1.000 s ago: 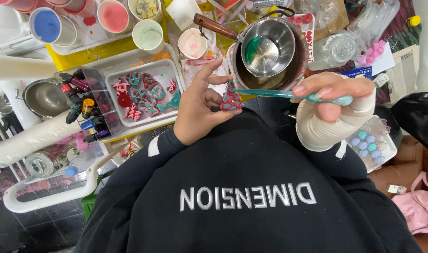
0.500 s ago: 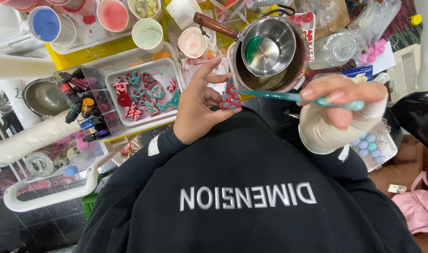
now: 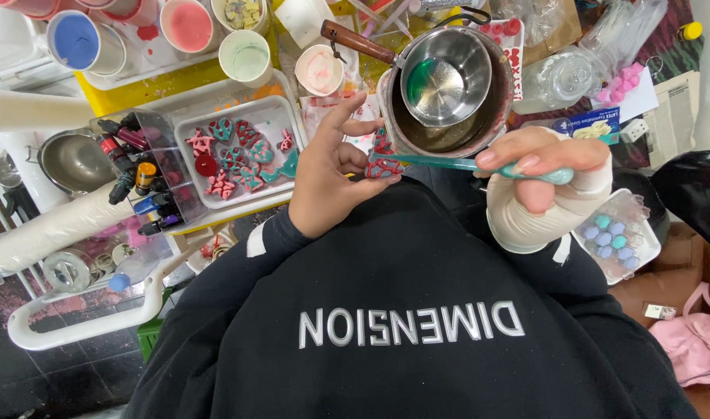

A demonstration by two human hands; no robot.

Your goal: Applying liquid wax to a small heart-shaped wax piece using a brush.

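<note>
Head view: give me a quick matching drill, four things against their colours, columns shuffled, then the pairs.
Things:
1. tool in the right hand
2. small piece in the left hand
3. tray of shaped pieces
4. small pan inside the big pot

Colours:
A. white
B. shiny metal
C. teal
D. red with teal

Pairs: 1-C, 2-D, 3-A, 4-B
</note>
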